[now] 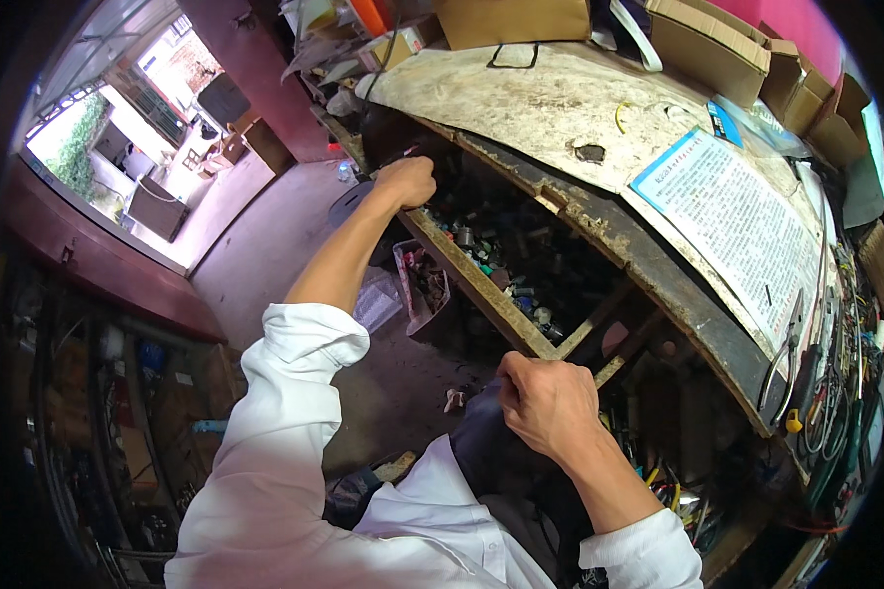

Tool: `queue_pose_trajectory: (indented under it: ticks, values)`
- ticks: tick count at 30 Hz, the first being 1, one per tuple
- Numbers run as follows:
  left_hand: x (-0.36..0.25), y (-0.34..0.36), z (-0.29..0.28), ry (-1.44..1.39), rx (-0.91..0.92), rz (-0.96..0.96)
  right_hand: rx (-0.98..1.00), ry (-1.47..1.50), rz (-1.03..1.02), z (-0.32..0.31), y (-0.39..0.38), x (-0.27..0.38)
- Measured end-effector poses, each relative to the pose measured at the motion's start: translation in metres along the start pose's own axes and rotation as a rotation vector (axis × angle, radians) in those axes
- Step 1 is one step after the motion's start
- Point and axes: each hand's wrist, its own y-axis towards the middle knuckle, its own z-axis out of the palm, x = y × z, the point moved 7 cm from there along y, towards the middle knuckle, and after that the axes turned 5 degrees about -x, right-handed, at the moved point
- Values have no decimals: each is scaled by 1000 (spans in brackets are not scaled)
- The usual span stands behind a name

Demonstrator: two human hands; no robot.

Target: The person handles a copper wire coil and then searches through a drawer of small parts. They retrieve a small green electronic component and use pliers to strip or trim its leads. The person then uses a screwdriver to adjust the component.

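The left hand [406,182] is gripping the front edge of the open parts drawer [481,285] under the counter [550,108], fingers closed as if bracing, while the right hand [550,402] is curling shut beside dark cloth [486,442].

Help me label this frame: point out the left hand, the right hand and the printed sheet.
left hand [406,182], head view, back of fist.
right hand [547,401], head view, back of hand.
printed sheet [737,221], head view, middle of page.
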Motion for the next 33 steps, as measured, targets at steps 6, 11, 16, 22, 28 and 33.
queue_pose_trajectory:
  ticks: [6, 11, 16, 22, 28, 33]
  values:
    - [4, 3, 0, -87, -88, 162, -2, 8, -9, -1, 1, 1]
    - [7, 5, 3, -83, -28, 108, -16, 11, -25, -1, 1, 1]
    - [4, 1, -2, -138, -89, 93, -21, 4, -30, -2, 1, 2]
    - [7, -2, -4, -288, -126, 159, -35, 24, -33, -1, 0, 2]
    - [-5, -23, -11, -741, 109, 331, -41, -10, -41, -3, 0, 1]
    - [-28, -58, -22, -1067, 160, 374, -56, 3, -48, 1, 0, -1]
